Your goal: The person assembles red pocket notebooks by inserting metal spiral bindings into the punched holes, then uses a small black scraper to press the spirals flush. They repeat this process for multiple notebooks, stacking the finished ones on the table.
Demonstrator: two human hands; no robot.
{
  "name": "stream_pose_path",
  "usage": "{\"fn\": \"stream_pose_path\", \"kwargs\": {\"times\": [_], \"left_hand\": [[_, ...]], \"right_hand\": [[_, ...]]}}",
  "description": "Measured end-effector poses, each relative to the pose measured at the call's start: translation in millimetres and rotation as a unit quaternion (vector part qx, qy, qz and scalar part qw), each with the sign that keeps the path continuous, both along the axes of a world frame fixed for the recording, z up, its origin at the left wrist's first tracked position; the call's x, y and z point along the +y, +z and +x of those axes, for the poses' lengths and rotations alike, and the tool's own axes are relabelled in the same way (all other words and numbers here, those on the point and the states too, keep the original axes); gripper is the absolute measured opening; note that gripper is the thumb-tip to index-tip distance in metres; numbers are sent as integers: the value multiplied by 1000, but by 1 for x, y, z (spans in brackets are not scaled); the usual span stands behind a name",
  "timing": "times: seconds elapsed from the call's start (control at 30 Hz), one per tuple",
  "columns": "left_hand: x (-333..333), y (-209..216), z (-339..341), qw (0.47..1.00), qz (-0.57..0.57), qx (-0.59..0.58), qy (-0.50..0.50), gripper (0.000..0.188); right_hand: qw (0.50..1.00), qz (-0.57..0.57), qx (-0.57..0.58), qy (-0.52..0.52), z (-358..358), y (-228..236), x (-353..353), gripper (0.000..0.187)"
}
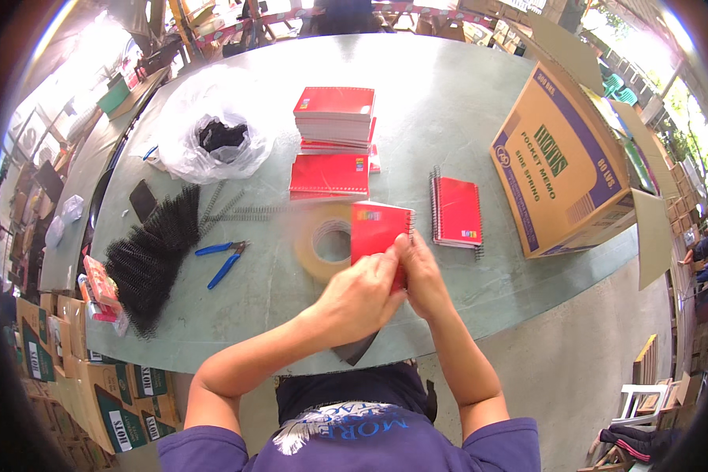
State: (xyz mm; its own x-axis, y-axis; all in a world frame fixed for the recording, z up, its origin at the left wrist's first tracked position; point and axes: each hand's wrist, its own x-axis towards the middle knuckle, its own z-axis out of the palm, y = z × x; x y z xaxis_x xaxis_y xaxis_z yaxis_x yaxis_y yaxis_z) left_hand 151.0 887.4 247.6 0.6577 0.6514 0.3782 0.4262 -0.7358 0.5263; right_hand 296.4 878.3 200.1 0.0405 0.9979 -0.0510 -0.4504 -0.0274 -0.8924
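Observation:
Both my hands close round a red memo notebook [377, 228] above the near middle of the table. My left hand [366, 287] grips its lower part. My right hand [423, 275] pinches the right edge, where a dark wire coil runs along the side. Just left of the notebook lies a roll of tan tape [316, 256], partly covered by it. Right of my hands rest red notebooks with black spirals [456, 211]. Beyond them stands a stack of red-covered pads [334, 114], with a lower pile [329, 175] in front of it.
A cardboard carton [562, 165] with raised flaps stands at the right. Black spring coils [153, 248] lie heaped on the left, near blue-handled cutters [224, 256]. A clear plastic bag [185, 157] holds black pieces. A dark flat piece [355, 348] lies at the table's [267, 315] near edge.

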Motion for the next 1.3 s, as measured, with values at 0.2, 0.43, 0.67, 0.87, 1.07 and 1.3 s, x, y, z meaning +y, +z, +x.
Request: {"fn": "stream_pose_path", "kwargs": {"times": [0.2,0.43,0.67,0.87,1.07,1.3], "left_hand": [[17,23,-14,994,94,-52,22,37],[18,-6,-44,998,28,-24,57,30],[16,-16,-77,994,1,-18,105,25],[79,-75,-147,966,99,103,214,17],[127,-103,-166,943,150,193,226,18],[122,-106,-175,968,92,146,181,18]], "right_hand": [[973,23,-174,-149,99,43,48,35],[871,-44,-414,-262,184,-85,82,43],[660,-73,-689,-292,152,-41,83,36],[693,252,-657,-155,54,0,126,32],[621,314,-716,-51,-57,-6,127,28],[639,353,-680,-71,-39,26,100,23]]}}
